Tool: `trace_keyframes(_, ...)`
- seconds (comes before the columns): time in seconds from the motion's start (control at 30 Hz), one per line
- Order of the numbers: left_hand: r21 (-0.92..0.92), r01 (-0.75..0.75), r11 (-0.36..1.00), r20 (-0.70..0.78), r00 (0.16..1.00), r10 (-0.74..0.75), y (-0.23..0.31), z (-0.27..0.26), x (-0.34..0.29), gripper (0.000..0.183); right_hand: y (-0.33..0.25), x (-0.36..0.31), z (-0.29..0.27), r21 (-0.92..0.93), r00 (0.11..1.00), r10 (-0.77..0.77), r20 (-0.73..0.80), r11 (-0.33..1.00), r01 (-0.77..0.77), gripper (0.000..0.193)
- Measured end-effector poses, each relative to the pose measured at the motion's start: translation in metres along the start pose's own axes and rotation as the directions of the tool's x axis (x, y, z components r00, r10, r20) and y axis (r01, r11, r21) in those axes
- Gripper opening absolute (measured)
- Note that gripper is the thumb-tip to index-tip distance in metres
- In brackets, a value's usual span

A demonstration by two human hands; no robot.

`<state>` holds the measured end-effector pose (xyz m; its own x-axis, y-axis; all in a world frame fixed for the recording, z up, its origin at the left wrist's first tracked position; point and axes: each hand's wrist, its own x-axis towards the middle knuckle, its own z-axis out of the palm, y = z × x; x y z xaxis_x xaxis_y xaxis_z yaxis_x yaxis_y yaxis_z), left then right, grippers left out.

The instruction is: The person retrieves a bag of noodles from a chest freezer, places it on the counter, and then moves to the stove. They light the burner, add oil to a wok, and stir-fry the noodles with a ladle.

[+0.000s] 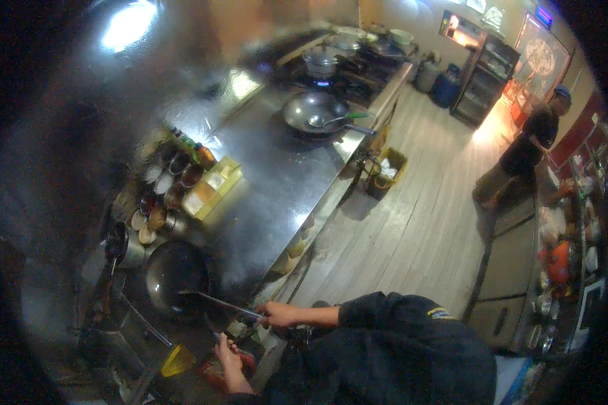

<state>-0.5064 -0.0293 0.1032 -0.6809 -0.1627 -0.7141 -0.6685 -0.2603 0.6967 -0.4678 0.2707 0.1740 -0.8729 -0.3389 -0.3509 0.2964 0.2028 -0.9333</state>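
A dark wok (pixel 177 278) sits at the near end of the steel counter. My left hand (pixel 230 358) is closed around the wok's handle on its near side. In my right hand (pixel 275 314) is the end of a long-handled metal ladle (pixel 226 303). The ladle's shaft reaches over the rim, with its tip inside the wok; the exact shape of the head is hard to make out. The inside of the wok looks dark and shiny, and I cannot tell what is in it.
Seasoning pots (pixel 163 182), bottles (pixel 203 154) and a yellow box (pixel 213 189) line the counter. A second wok (pixel 315 113) with a ladle stands farther off, near a lidded pot (pixel 319 62). A bin (pixel 386 172) stands on the floor. Another person (pixel 530 142) is at right.
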Motion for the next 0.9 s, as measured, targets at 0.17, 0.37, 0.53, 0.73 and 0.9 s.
trace_keyframes(0.17, -0.054, -0.011, 0.998, 0.009, 1.000, 0.012, -0.020, -0.013, 0.010, 0.030, 0.001, -0.002, -0.003, -0.025, 0.999, -0.004, -0.036, 1.000, 0.003, 0.029)
trace_keyframes(0.37, 0.539, -0.142, 0.830, 0.304, 0.952, -0.034, -0.007, -0.020, -0.041, 0.034, 0.002, 0.002, -0.012, -0.133, 0.997, 0.014, -0.071, 0.991, -0.023, 0.035)
trace_keyframes(0.53, 0.882, -0.457, 0.115, 0.453, 0.889, 0.065, 0.068, -0.063, -0.125, 0.042, 0.011, -0.005, -0.019, -0.106, 0.997, 0.054, -0.048, 0.993, -0.059, 0.040)
trace_keyframes(0.73, 0.952, -0.104, -0.288, 0.199, 0.924, 0.325, 0.045, -0.103, -0.102, 0.056, 0.000, 0.003, -0.026, 0.227, 0.984, 0.134, 0.114, 0.961, -0.157, 0.023)
trace_keyframes(0.9, 0.779, 0.095, 0.620, -0.099, 0.995, -0.028, -0.061, -0.129, -0.066, 0.086, -0.018, 0.004, -0.025, 0.253, 0.982, 0.144, 0.126, 0.952, -0.172, 0.023)
